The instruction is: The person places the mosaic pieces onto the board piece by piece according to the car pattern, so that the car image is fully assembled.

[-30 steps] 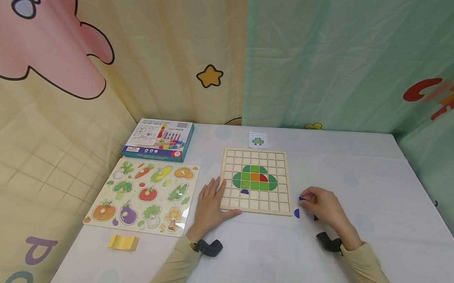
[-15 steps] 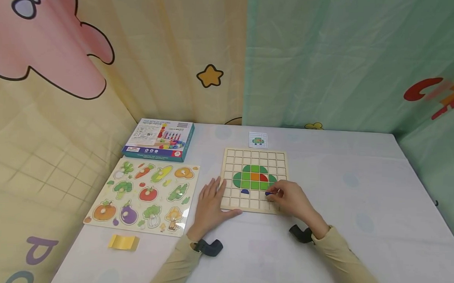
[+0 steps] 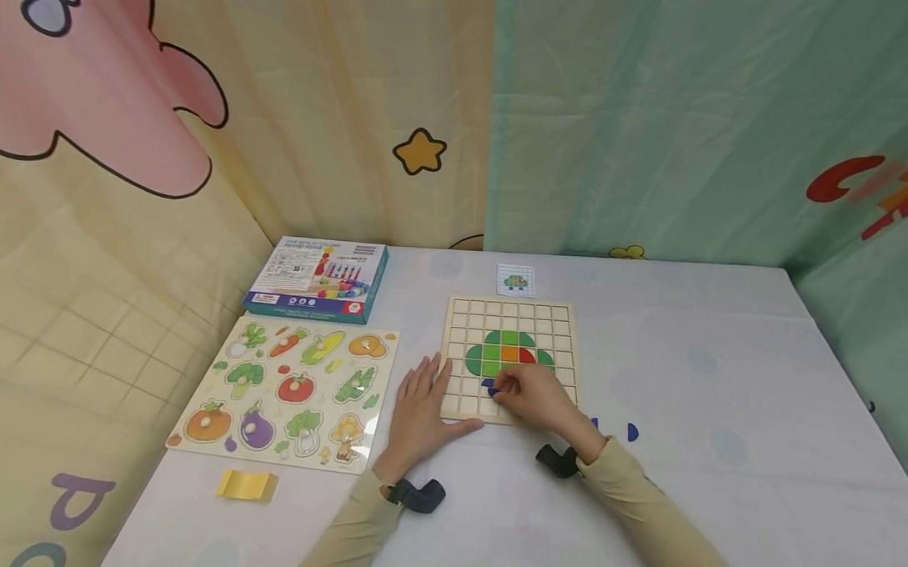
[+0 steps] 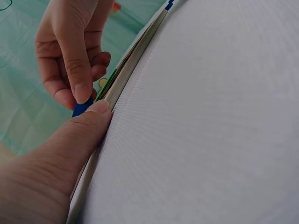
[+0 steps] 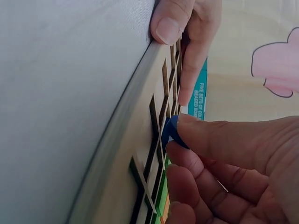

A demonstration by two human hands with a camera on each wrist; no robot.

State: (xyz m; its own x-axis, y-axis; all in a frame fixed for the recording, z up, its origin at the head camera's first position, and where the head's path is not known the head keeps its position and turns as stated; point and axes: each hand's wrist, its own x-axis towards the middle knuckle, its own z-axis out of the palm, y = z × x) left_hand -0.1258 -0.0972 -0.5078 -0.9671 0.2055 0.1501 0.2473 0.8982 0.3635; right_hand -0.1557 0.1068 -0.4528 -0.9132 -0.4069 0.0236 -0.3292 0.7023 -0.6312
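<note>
A wooden grid board (image 3: 465, 407) lies on the table, with green, orange and red pieces (image 3: 491, 352) set in its middle. My left hand (image 3: 422, 417) rests along the board's left side, fingers spread straight and thumb at the front edge. Between thumb and fingertips, my right hand (image 3: 534, 396) pinches a blue half-circle piece (image 5: 174, 131), tilted close over the board. Right beside it, another blue half-circle (image 3: 485, 382) lies in a cell below the green row. My right hand covers part of the board's lower right.
Two more blue half-circles, one (image 3: 632, 431) in full view and one (image 3: 595, 421) partly behind the right wrist, lie right of the board. A small pattern card (image 3: 516, 281) lies behind it. Leftward are a vegetable puzzle (image 3: 315, 404), a box (image 3: 315, 283) and a yellow curved piece (image 3: 247, 486).
My right hand has carried the blue half-circle leftward from the table beside the board to next to the blue piece on the grid. My left hand has stayed in place.
</note>
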